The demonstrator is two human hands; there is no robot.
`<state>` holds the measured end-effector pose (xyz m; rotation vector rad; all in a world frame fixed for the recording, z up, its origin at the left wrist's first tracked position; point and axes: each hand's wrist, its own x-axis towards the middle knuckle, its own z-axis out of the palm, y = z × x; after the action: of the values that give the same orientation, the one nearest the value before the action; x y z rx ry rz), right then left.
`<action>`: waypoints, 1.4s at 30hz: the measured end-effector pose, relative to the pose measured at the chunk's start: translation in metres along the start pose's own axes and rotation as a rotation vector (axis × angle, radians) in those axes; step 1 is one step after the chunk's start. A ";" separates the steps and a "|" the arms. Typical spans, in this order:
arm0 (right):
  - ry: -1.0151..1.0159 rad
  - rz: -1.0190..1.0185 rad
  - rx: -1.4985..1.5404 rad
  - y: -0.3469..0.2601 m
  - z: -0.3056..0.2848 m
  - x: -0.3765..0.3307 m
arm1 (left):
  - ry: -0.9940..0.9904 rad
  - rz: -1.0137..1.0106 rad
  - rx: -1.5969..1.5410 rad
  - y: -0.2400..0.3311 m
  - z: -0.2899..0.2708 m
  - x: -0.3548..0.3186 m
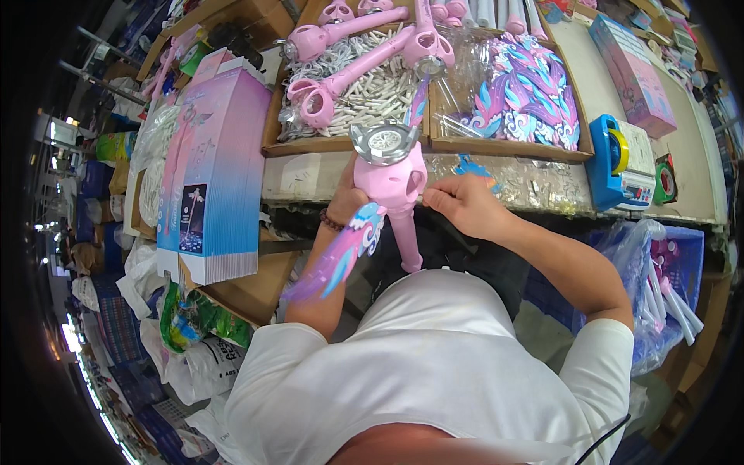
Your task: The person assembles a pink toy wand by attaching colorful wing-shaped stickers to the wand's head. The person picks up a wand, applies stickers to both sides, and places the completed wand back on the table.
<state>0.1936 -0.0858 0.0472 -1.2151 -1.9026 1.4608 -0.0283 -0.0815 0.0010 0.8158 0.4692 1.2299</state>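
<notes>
Pink wand toy [391,182] | both hands' fingers grip it | cluttered table [697,167] | cardboard trays [504,147] behind

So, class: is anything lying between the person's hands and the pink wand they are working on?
Nothing visible does. The left hand already grips the pink wand from behind its head, and the right hand pinches at its right side. A blue-purple wing hangs from the wand over the left forearm.

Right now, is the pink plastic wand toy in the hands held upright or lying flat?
Upright. The pink plastic wand toy has its silver round head on top and its handle pointing down, gripped by the left hand and right hand.
</notes>
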 end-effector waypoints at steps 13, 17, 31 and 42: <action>0.521 -0.349 -1.036 0.129 -0.012 0.041 | -0.189 -0.024 -0.530 -0.014 -0.043 0.036; 0.368 -0.322 -0.340 0.102 0.030 0.035 | -0.257 -0.002 -0.514 -0.025 -0.055 0.046; 0.194 -0.032 0.693 0.067 0.092 0.035 | 0.117 -0.099 -0.240 -0.103 -0.136 0.030; 0.142 -0.090 0.589 0.061 0.093 0.035 | -0.188 -0.037 -0.389 -0.068 -0.067 0.036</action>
<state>0.1263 -0.1026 -0.0462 -0.9086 -1.2772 1.6696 -0.0215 -0.0351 -0.0898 0.5782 0.0853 1.1498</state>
